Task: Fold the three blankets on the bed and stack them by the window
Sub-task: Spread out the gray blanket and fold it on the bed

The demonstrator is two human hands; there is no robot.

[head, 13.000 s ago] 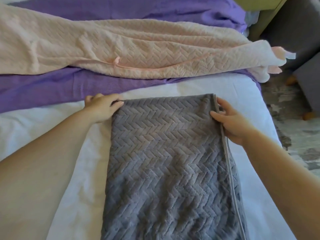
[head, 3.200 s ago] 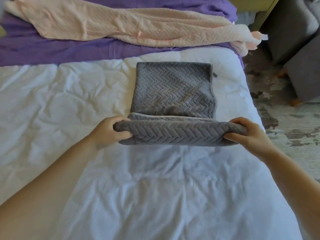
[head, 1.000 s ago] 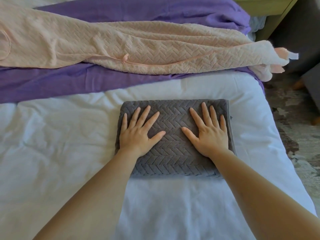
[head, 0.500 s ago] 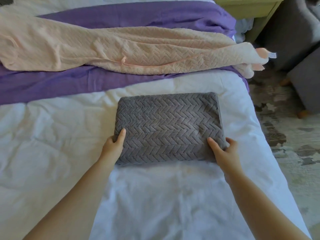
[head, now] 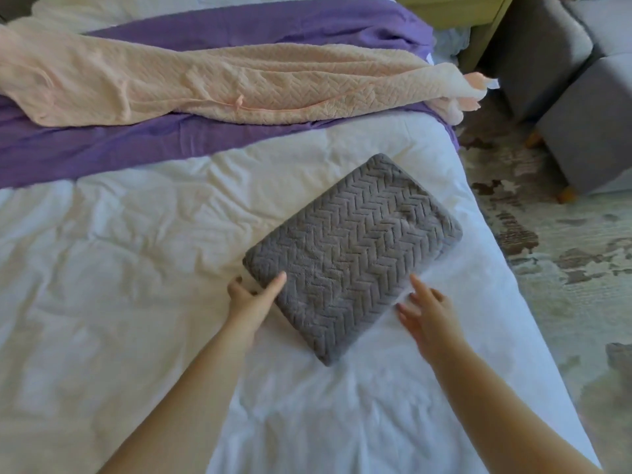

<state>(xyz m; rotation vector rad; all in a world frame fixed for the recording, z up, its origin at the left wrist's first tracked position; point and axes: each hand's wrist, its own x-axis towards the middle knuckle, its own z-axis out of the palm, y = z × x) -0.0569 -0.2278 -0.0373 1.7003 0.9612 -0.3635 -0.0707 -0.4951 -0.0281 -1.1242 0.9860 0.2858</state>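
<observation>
1. The folded grey blanket (head: 352,254) lay askew on the white bed (head: 136,251), close to its right-hand edge, with one corner pointing back toward the person.
2. The left hand (head: 251,295) pinched the bundle's near-left corner, thumb on top and fingers tucked at the edge. The right hand (head: 427,313) was flat and spread beside the near long edge, gripping nothing. Whether its fingertips touched the cloth could not be told.
3. A lift by that single corner would likely let the plush layers slide and the fold fall open. Support from the free hand under the opposite side looked necessary.
4. The bundle sat near the mattress edge, so a careless shove to the right could have tipped it onto the patterned rug (head: 547,268).
5. Farther up the bed, the pink blanket (head: 222,87) sprawled unfolded over the purple blanket (head: 102,148), one pink corner hanging past the side. A tug there might have dragged it to the floor.
6. No window was in view, so the stacking spot could not be judged.
</observation>
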